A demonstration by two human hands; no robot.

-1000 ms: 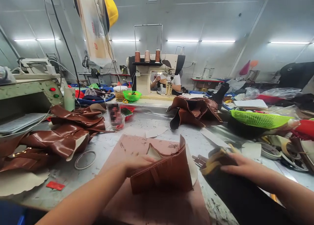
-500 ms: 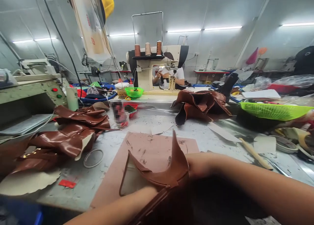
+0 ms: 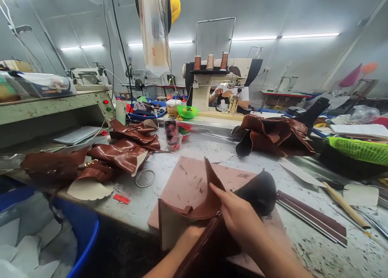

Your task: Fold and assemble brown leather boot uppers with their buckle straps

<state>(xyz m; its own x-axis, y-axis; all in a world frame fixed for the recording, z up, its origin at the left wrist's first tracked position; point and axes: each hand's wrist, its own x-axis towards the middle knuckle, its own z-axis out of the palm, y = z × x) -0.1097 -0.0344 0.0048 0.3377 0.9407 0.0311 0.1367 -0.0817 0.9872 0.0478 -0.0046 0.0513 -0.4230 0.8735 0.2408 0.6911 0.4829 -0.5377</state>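
Note:
A brown leather boot upper point(image 3: 200, 249) with a pale lining is raised over the near edge of a pink board point(image 3: 190, 177). My left hand point(image 3: 194, 232) reaches inside the upper; its fingers are hidden by the leather. My right hand point(image 3: 238, 213) grips the upper from its right side, fingers along the raised flap. Behind that hand is a dark rounded piece point(image 3: 260, 191); I cannot tell whether it is joined to the upper. Right of the board lie dark red strips point(image 3: 312, 217).
Brown leather uppers lie in piles at left point(image 3: 121, 152) and at back right point(image 3: 273, 134). A blue bin point(image 3: 91, 237) with white scraps stands lower left. A wooden-handled tool point(image 3: 345, 205) and a green basket point(image 3: 360, 148) are at right. Beyond the sewing machine point(image 3: 201, 92) a co-worker point(image 3: 242, 94) sits.
The view has turned left, bringing the blue bin in. My right hand, earlier behind the leather, now shows on its right side. The dark rounded piece and the strips have come into sight.

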